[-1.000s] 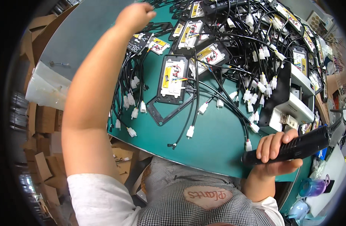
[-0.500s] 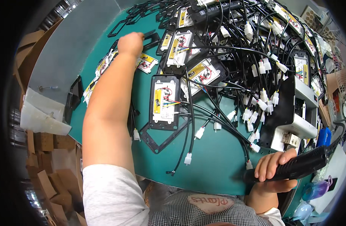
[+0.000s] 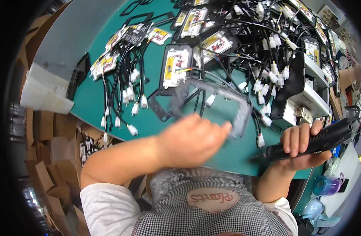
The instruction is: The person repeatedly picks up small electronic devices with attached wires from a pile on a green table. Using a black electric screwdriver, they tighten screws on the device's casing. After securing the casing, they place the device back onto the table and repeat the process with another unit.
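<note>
Motion-blurred, my left hand [image 3: 192, 139] is closed on the near side of a black rectangular frame [image 3: 242, 118], held over the front middle of the bench. My right hand [image 3: 300, 139] grips a corded black electric screwdriver [image 3: 328, 135] at the right, its tip pointing left. Just beyond the frame lies a black housing [image 3: 164, 74] with a white-and-yellow circuit board [image 3: 176, 65] in it. Another black frame [image 3: 159, 106] lies flat partly under that housing.
Loose boards [image 3: 104, 65] with black cables and white connectors [image 3: 129, 94] lie at the left. A large pile of wired units [image 3: 221, 43] covers the far right. A white-and-black metal fixture [image 3: 306, 100] stands at the right, near a purple-blue cup [image 3: 326, 185]. Cardboard boxes [image 3: 45, 124] are at the lower left.
My left hand has come back from the far left to the front middle, bringing a black frame. The screwdriver in my right hand has shifted slightly right and up.
</note>
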A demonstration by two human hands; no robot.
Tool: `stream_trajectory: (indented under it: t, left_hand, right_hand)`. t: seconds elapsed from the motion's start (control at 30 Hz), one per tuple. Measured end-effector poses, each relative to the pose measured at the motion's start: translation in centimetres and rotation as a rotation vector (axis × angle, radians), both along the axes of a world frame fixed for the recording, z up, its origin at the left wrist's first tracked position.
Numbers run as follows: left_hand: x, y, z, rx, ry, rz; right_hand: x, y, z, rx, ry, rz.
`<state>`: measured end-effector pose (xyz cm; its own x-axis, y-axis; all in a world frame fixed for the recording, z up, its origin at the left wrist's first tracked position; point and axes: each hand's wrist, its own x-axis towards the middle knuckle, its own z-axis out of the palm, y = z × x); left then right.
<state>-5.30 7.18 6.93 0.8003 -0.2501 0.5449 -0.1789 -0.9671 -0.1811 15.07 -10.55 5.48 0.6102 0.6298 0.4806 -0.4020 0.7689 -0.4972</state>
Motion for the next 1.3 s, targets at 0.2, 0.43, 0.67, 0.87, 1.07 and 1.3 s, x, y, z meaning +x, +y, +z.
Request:
stream_trajectory:
  t: [0.2,0.43,0.67,0.87,1.07,1.3]
  left_hand:
    - [-0.9,-8.6,-4.6,-0.075,0.318,0.018]
    - [-0.9,-5.0,-2.1,-0.336,0.147,0.048]
    - [-7.7,15.4,3.8,-0.09,0.089,1.006]
    - [-12.4,27.5,1.0,-0.099,0.696,1.455]
    - [-15.0,29.8,0.7,-0.405,0.448,1.277]
    - [-23.3,23.7,12.7,-0.771,-0.369,0.81]
  right_hand:
    - [1.4,-0.4,0.1,0.073,0.018,0.166]
    - [1.3,-0.4,-0.3,0.038,0.025,0.159]
    - [1.2,-0.2,-0.4,0.023,0.005,0.134]
    - [1.3,0.1,-0.8,-0.016,-0.019,0.113]
    - [1.6,0.4,-1.3,-0.024,-0.019,0.112]
    - [1.4,0.1,-0.9,-0.004,-0.022,0.162]
